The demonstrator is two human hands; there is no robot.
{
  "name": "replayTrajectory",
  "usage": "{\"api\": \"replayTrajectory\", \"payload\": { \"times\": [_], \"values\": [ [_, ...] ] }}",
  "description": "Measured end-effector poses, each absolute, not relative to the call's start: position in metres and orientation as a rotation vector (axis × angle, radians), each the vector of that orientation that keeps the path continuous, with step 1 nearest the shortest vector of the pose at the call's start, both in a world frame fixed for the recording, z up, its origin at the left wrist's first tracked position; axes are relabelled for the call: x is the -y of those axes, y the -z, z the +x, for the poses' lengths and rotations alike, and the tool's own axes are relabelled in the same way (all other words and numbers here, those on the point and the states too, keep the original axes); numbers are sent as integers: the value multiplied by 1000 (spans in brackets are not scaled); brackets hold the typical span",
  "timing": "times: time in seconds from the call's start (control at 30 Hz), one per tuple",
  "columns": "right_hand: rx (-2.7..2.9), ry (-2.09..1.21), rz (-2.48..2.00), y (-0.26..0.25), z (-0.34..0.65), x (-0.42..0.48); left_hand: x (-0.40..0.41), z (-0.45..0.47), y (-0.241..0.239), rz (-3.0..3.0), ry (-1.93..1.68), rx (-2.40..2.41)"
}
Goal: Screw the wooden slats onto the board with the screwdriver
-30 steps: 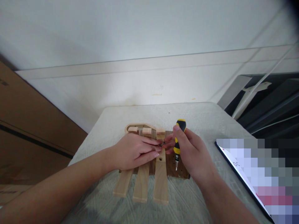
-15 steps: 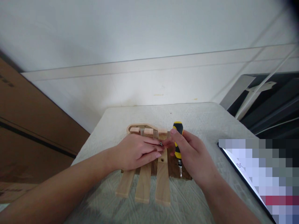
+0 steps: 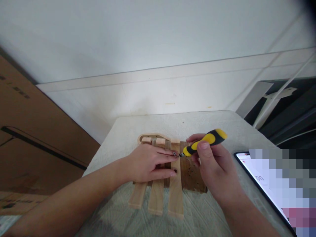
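Note:
My left hand [image 3: 148, 161] lies flat, palm down, across three pale wooden slats, its fingers stretched out and apart. A small metal piece, seemingly a screw [image 3: 174, 153], sits by its fingertips over the rightmost slat [image 3: 175, 197]; whether the fingers pinch it, I cannot tell. That slat has a dark hole near my thumb. My right hand [image 3: 214, 161] is closed round a yellow-and-black screwdriver [image 3: 209, 140], tilted with its tip pointing left, close beside the metal piece. Under the slats is a brown wooden board [image 3: 195, 174] with small holes. My left hand hides the slats' middles.
A pale rounded wooden piece [image 3: 158, 135] lies behind the slats. A lit phone or tablet [image 3: 268, 184] is at the right edge of the cloth-covered table [image 3: 138, 123]. Cardboard [image 3: 44, 131] stands at left, a white wall [image 3: 138, 95] behind, dark panels [image 3: 293, 108] at right.
My right hand has moved away from the left fingertips and swung the screwdriver from upright, tip down, to tilted with its tip toward the metal piece. My left hand stays on the slats.

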State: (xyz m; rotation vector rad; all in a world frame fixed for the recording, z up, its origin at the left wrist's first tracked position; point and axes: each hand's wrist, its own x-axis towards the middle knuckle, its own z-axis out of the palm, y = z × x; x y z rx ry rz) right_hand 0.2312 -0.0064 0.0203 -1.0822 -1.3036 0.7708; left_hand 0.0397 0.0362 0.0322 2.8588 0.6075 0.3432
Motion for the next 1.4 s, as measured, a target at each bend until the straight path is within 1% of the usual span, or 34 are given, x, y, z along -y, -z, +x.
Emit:
{"api": "replayTrajectory", "payload": {
  "times": [0.2, 0.47, 0.7, 1.03, 1.4],
  "values": [
    [1305, -749, -1106, -18, 230, 4, -37, 40, -33, 2855, -355, -608],
    [1476, -557, -1188, -21, 233, 6, -37, 40, -31, 2840, -344, -599],
    [1558, -529, -1209, -23, 234, 7, -37, 41, -32, 2853, -309, -620],
    [1648, -408, -1139, -26, 235, 4, -37, 40, -31, 2871, -336, -593],
    [1637, -418, -1187, -23, 235, 2, -35, 39, -29, 2963, -378, -576]
  ]
}}
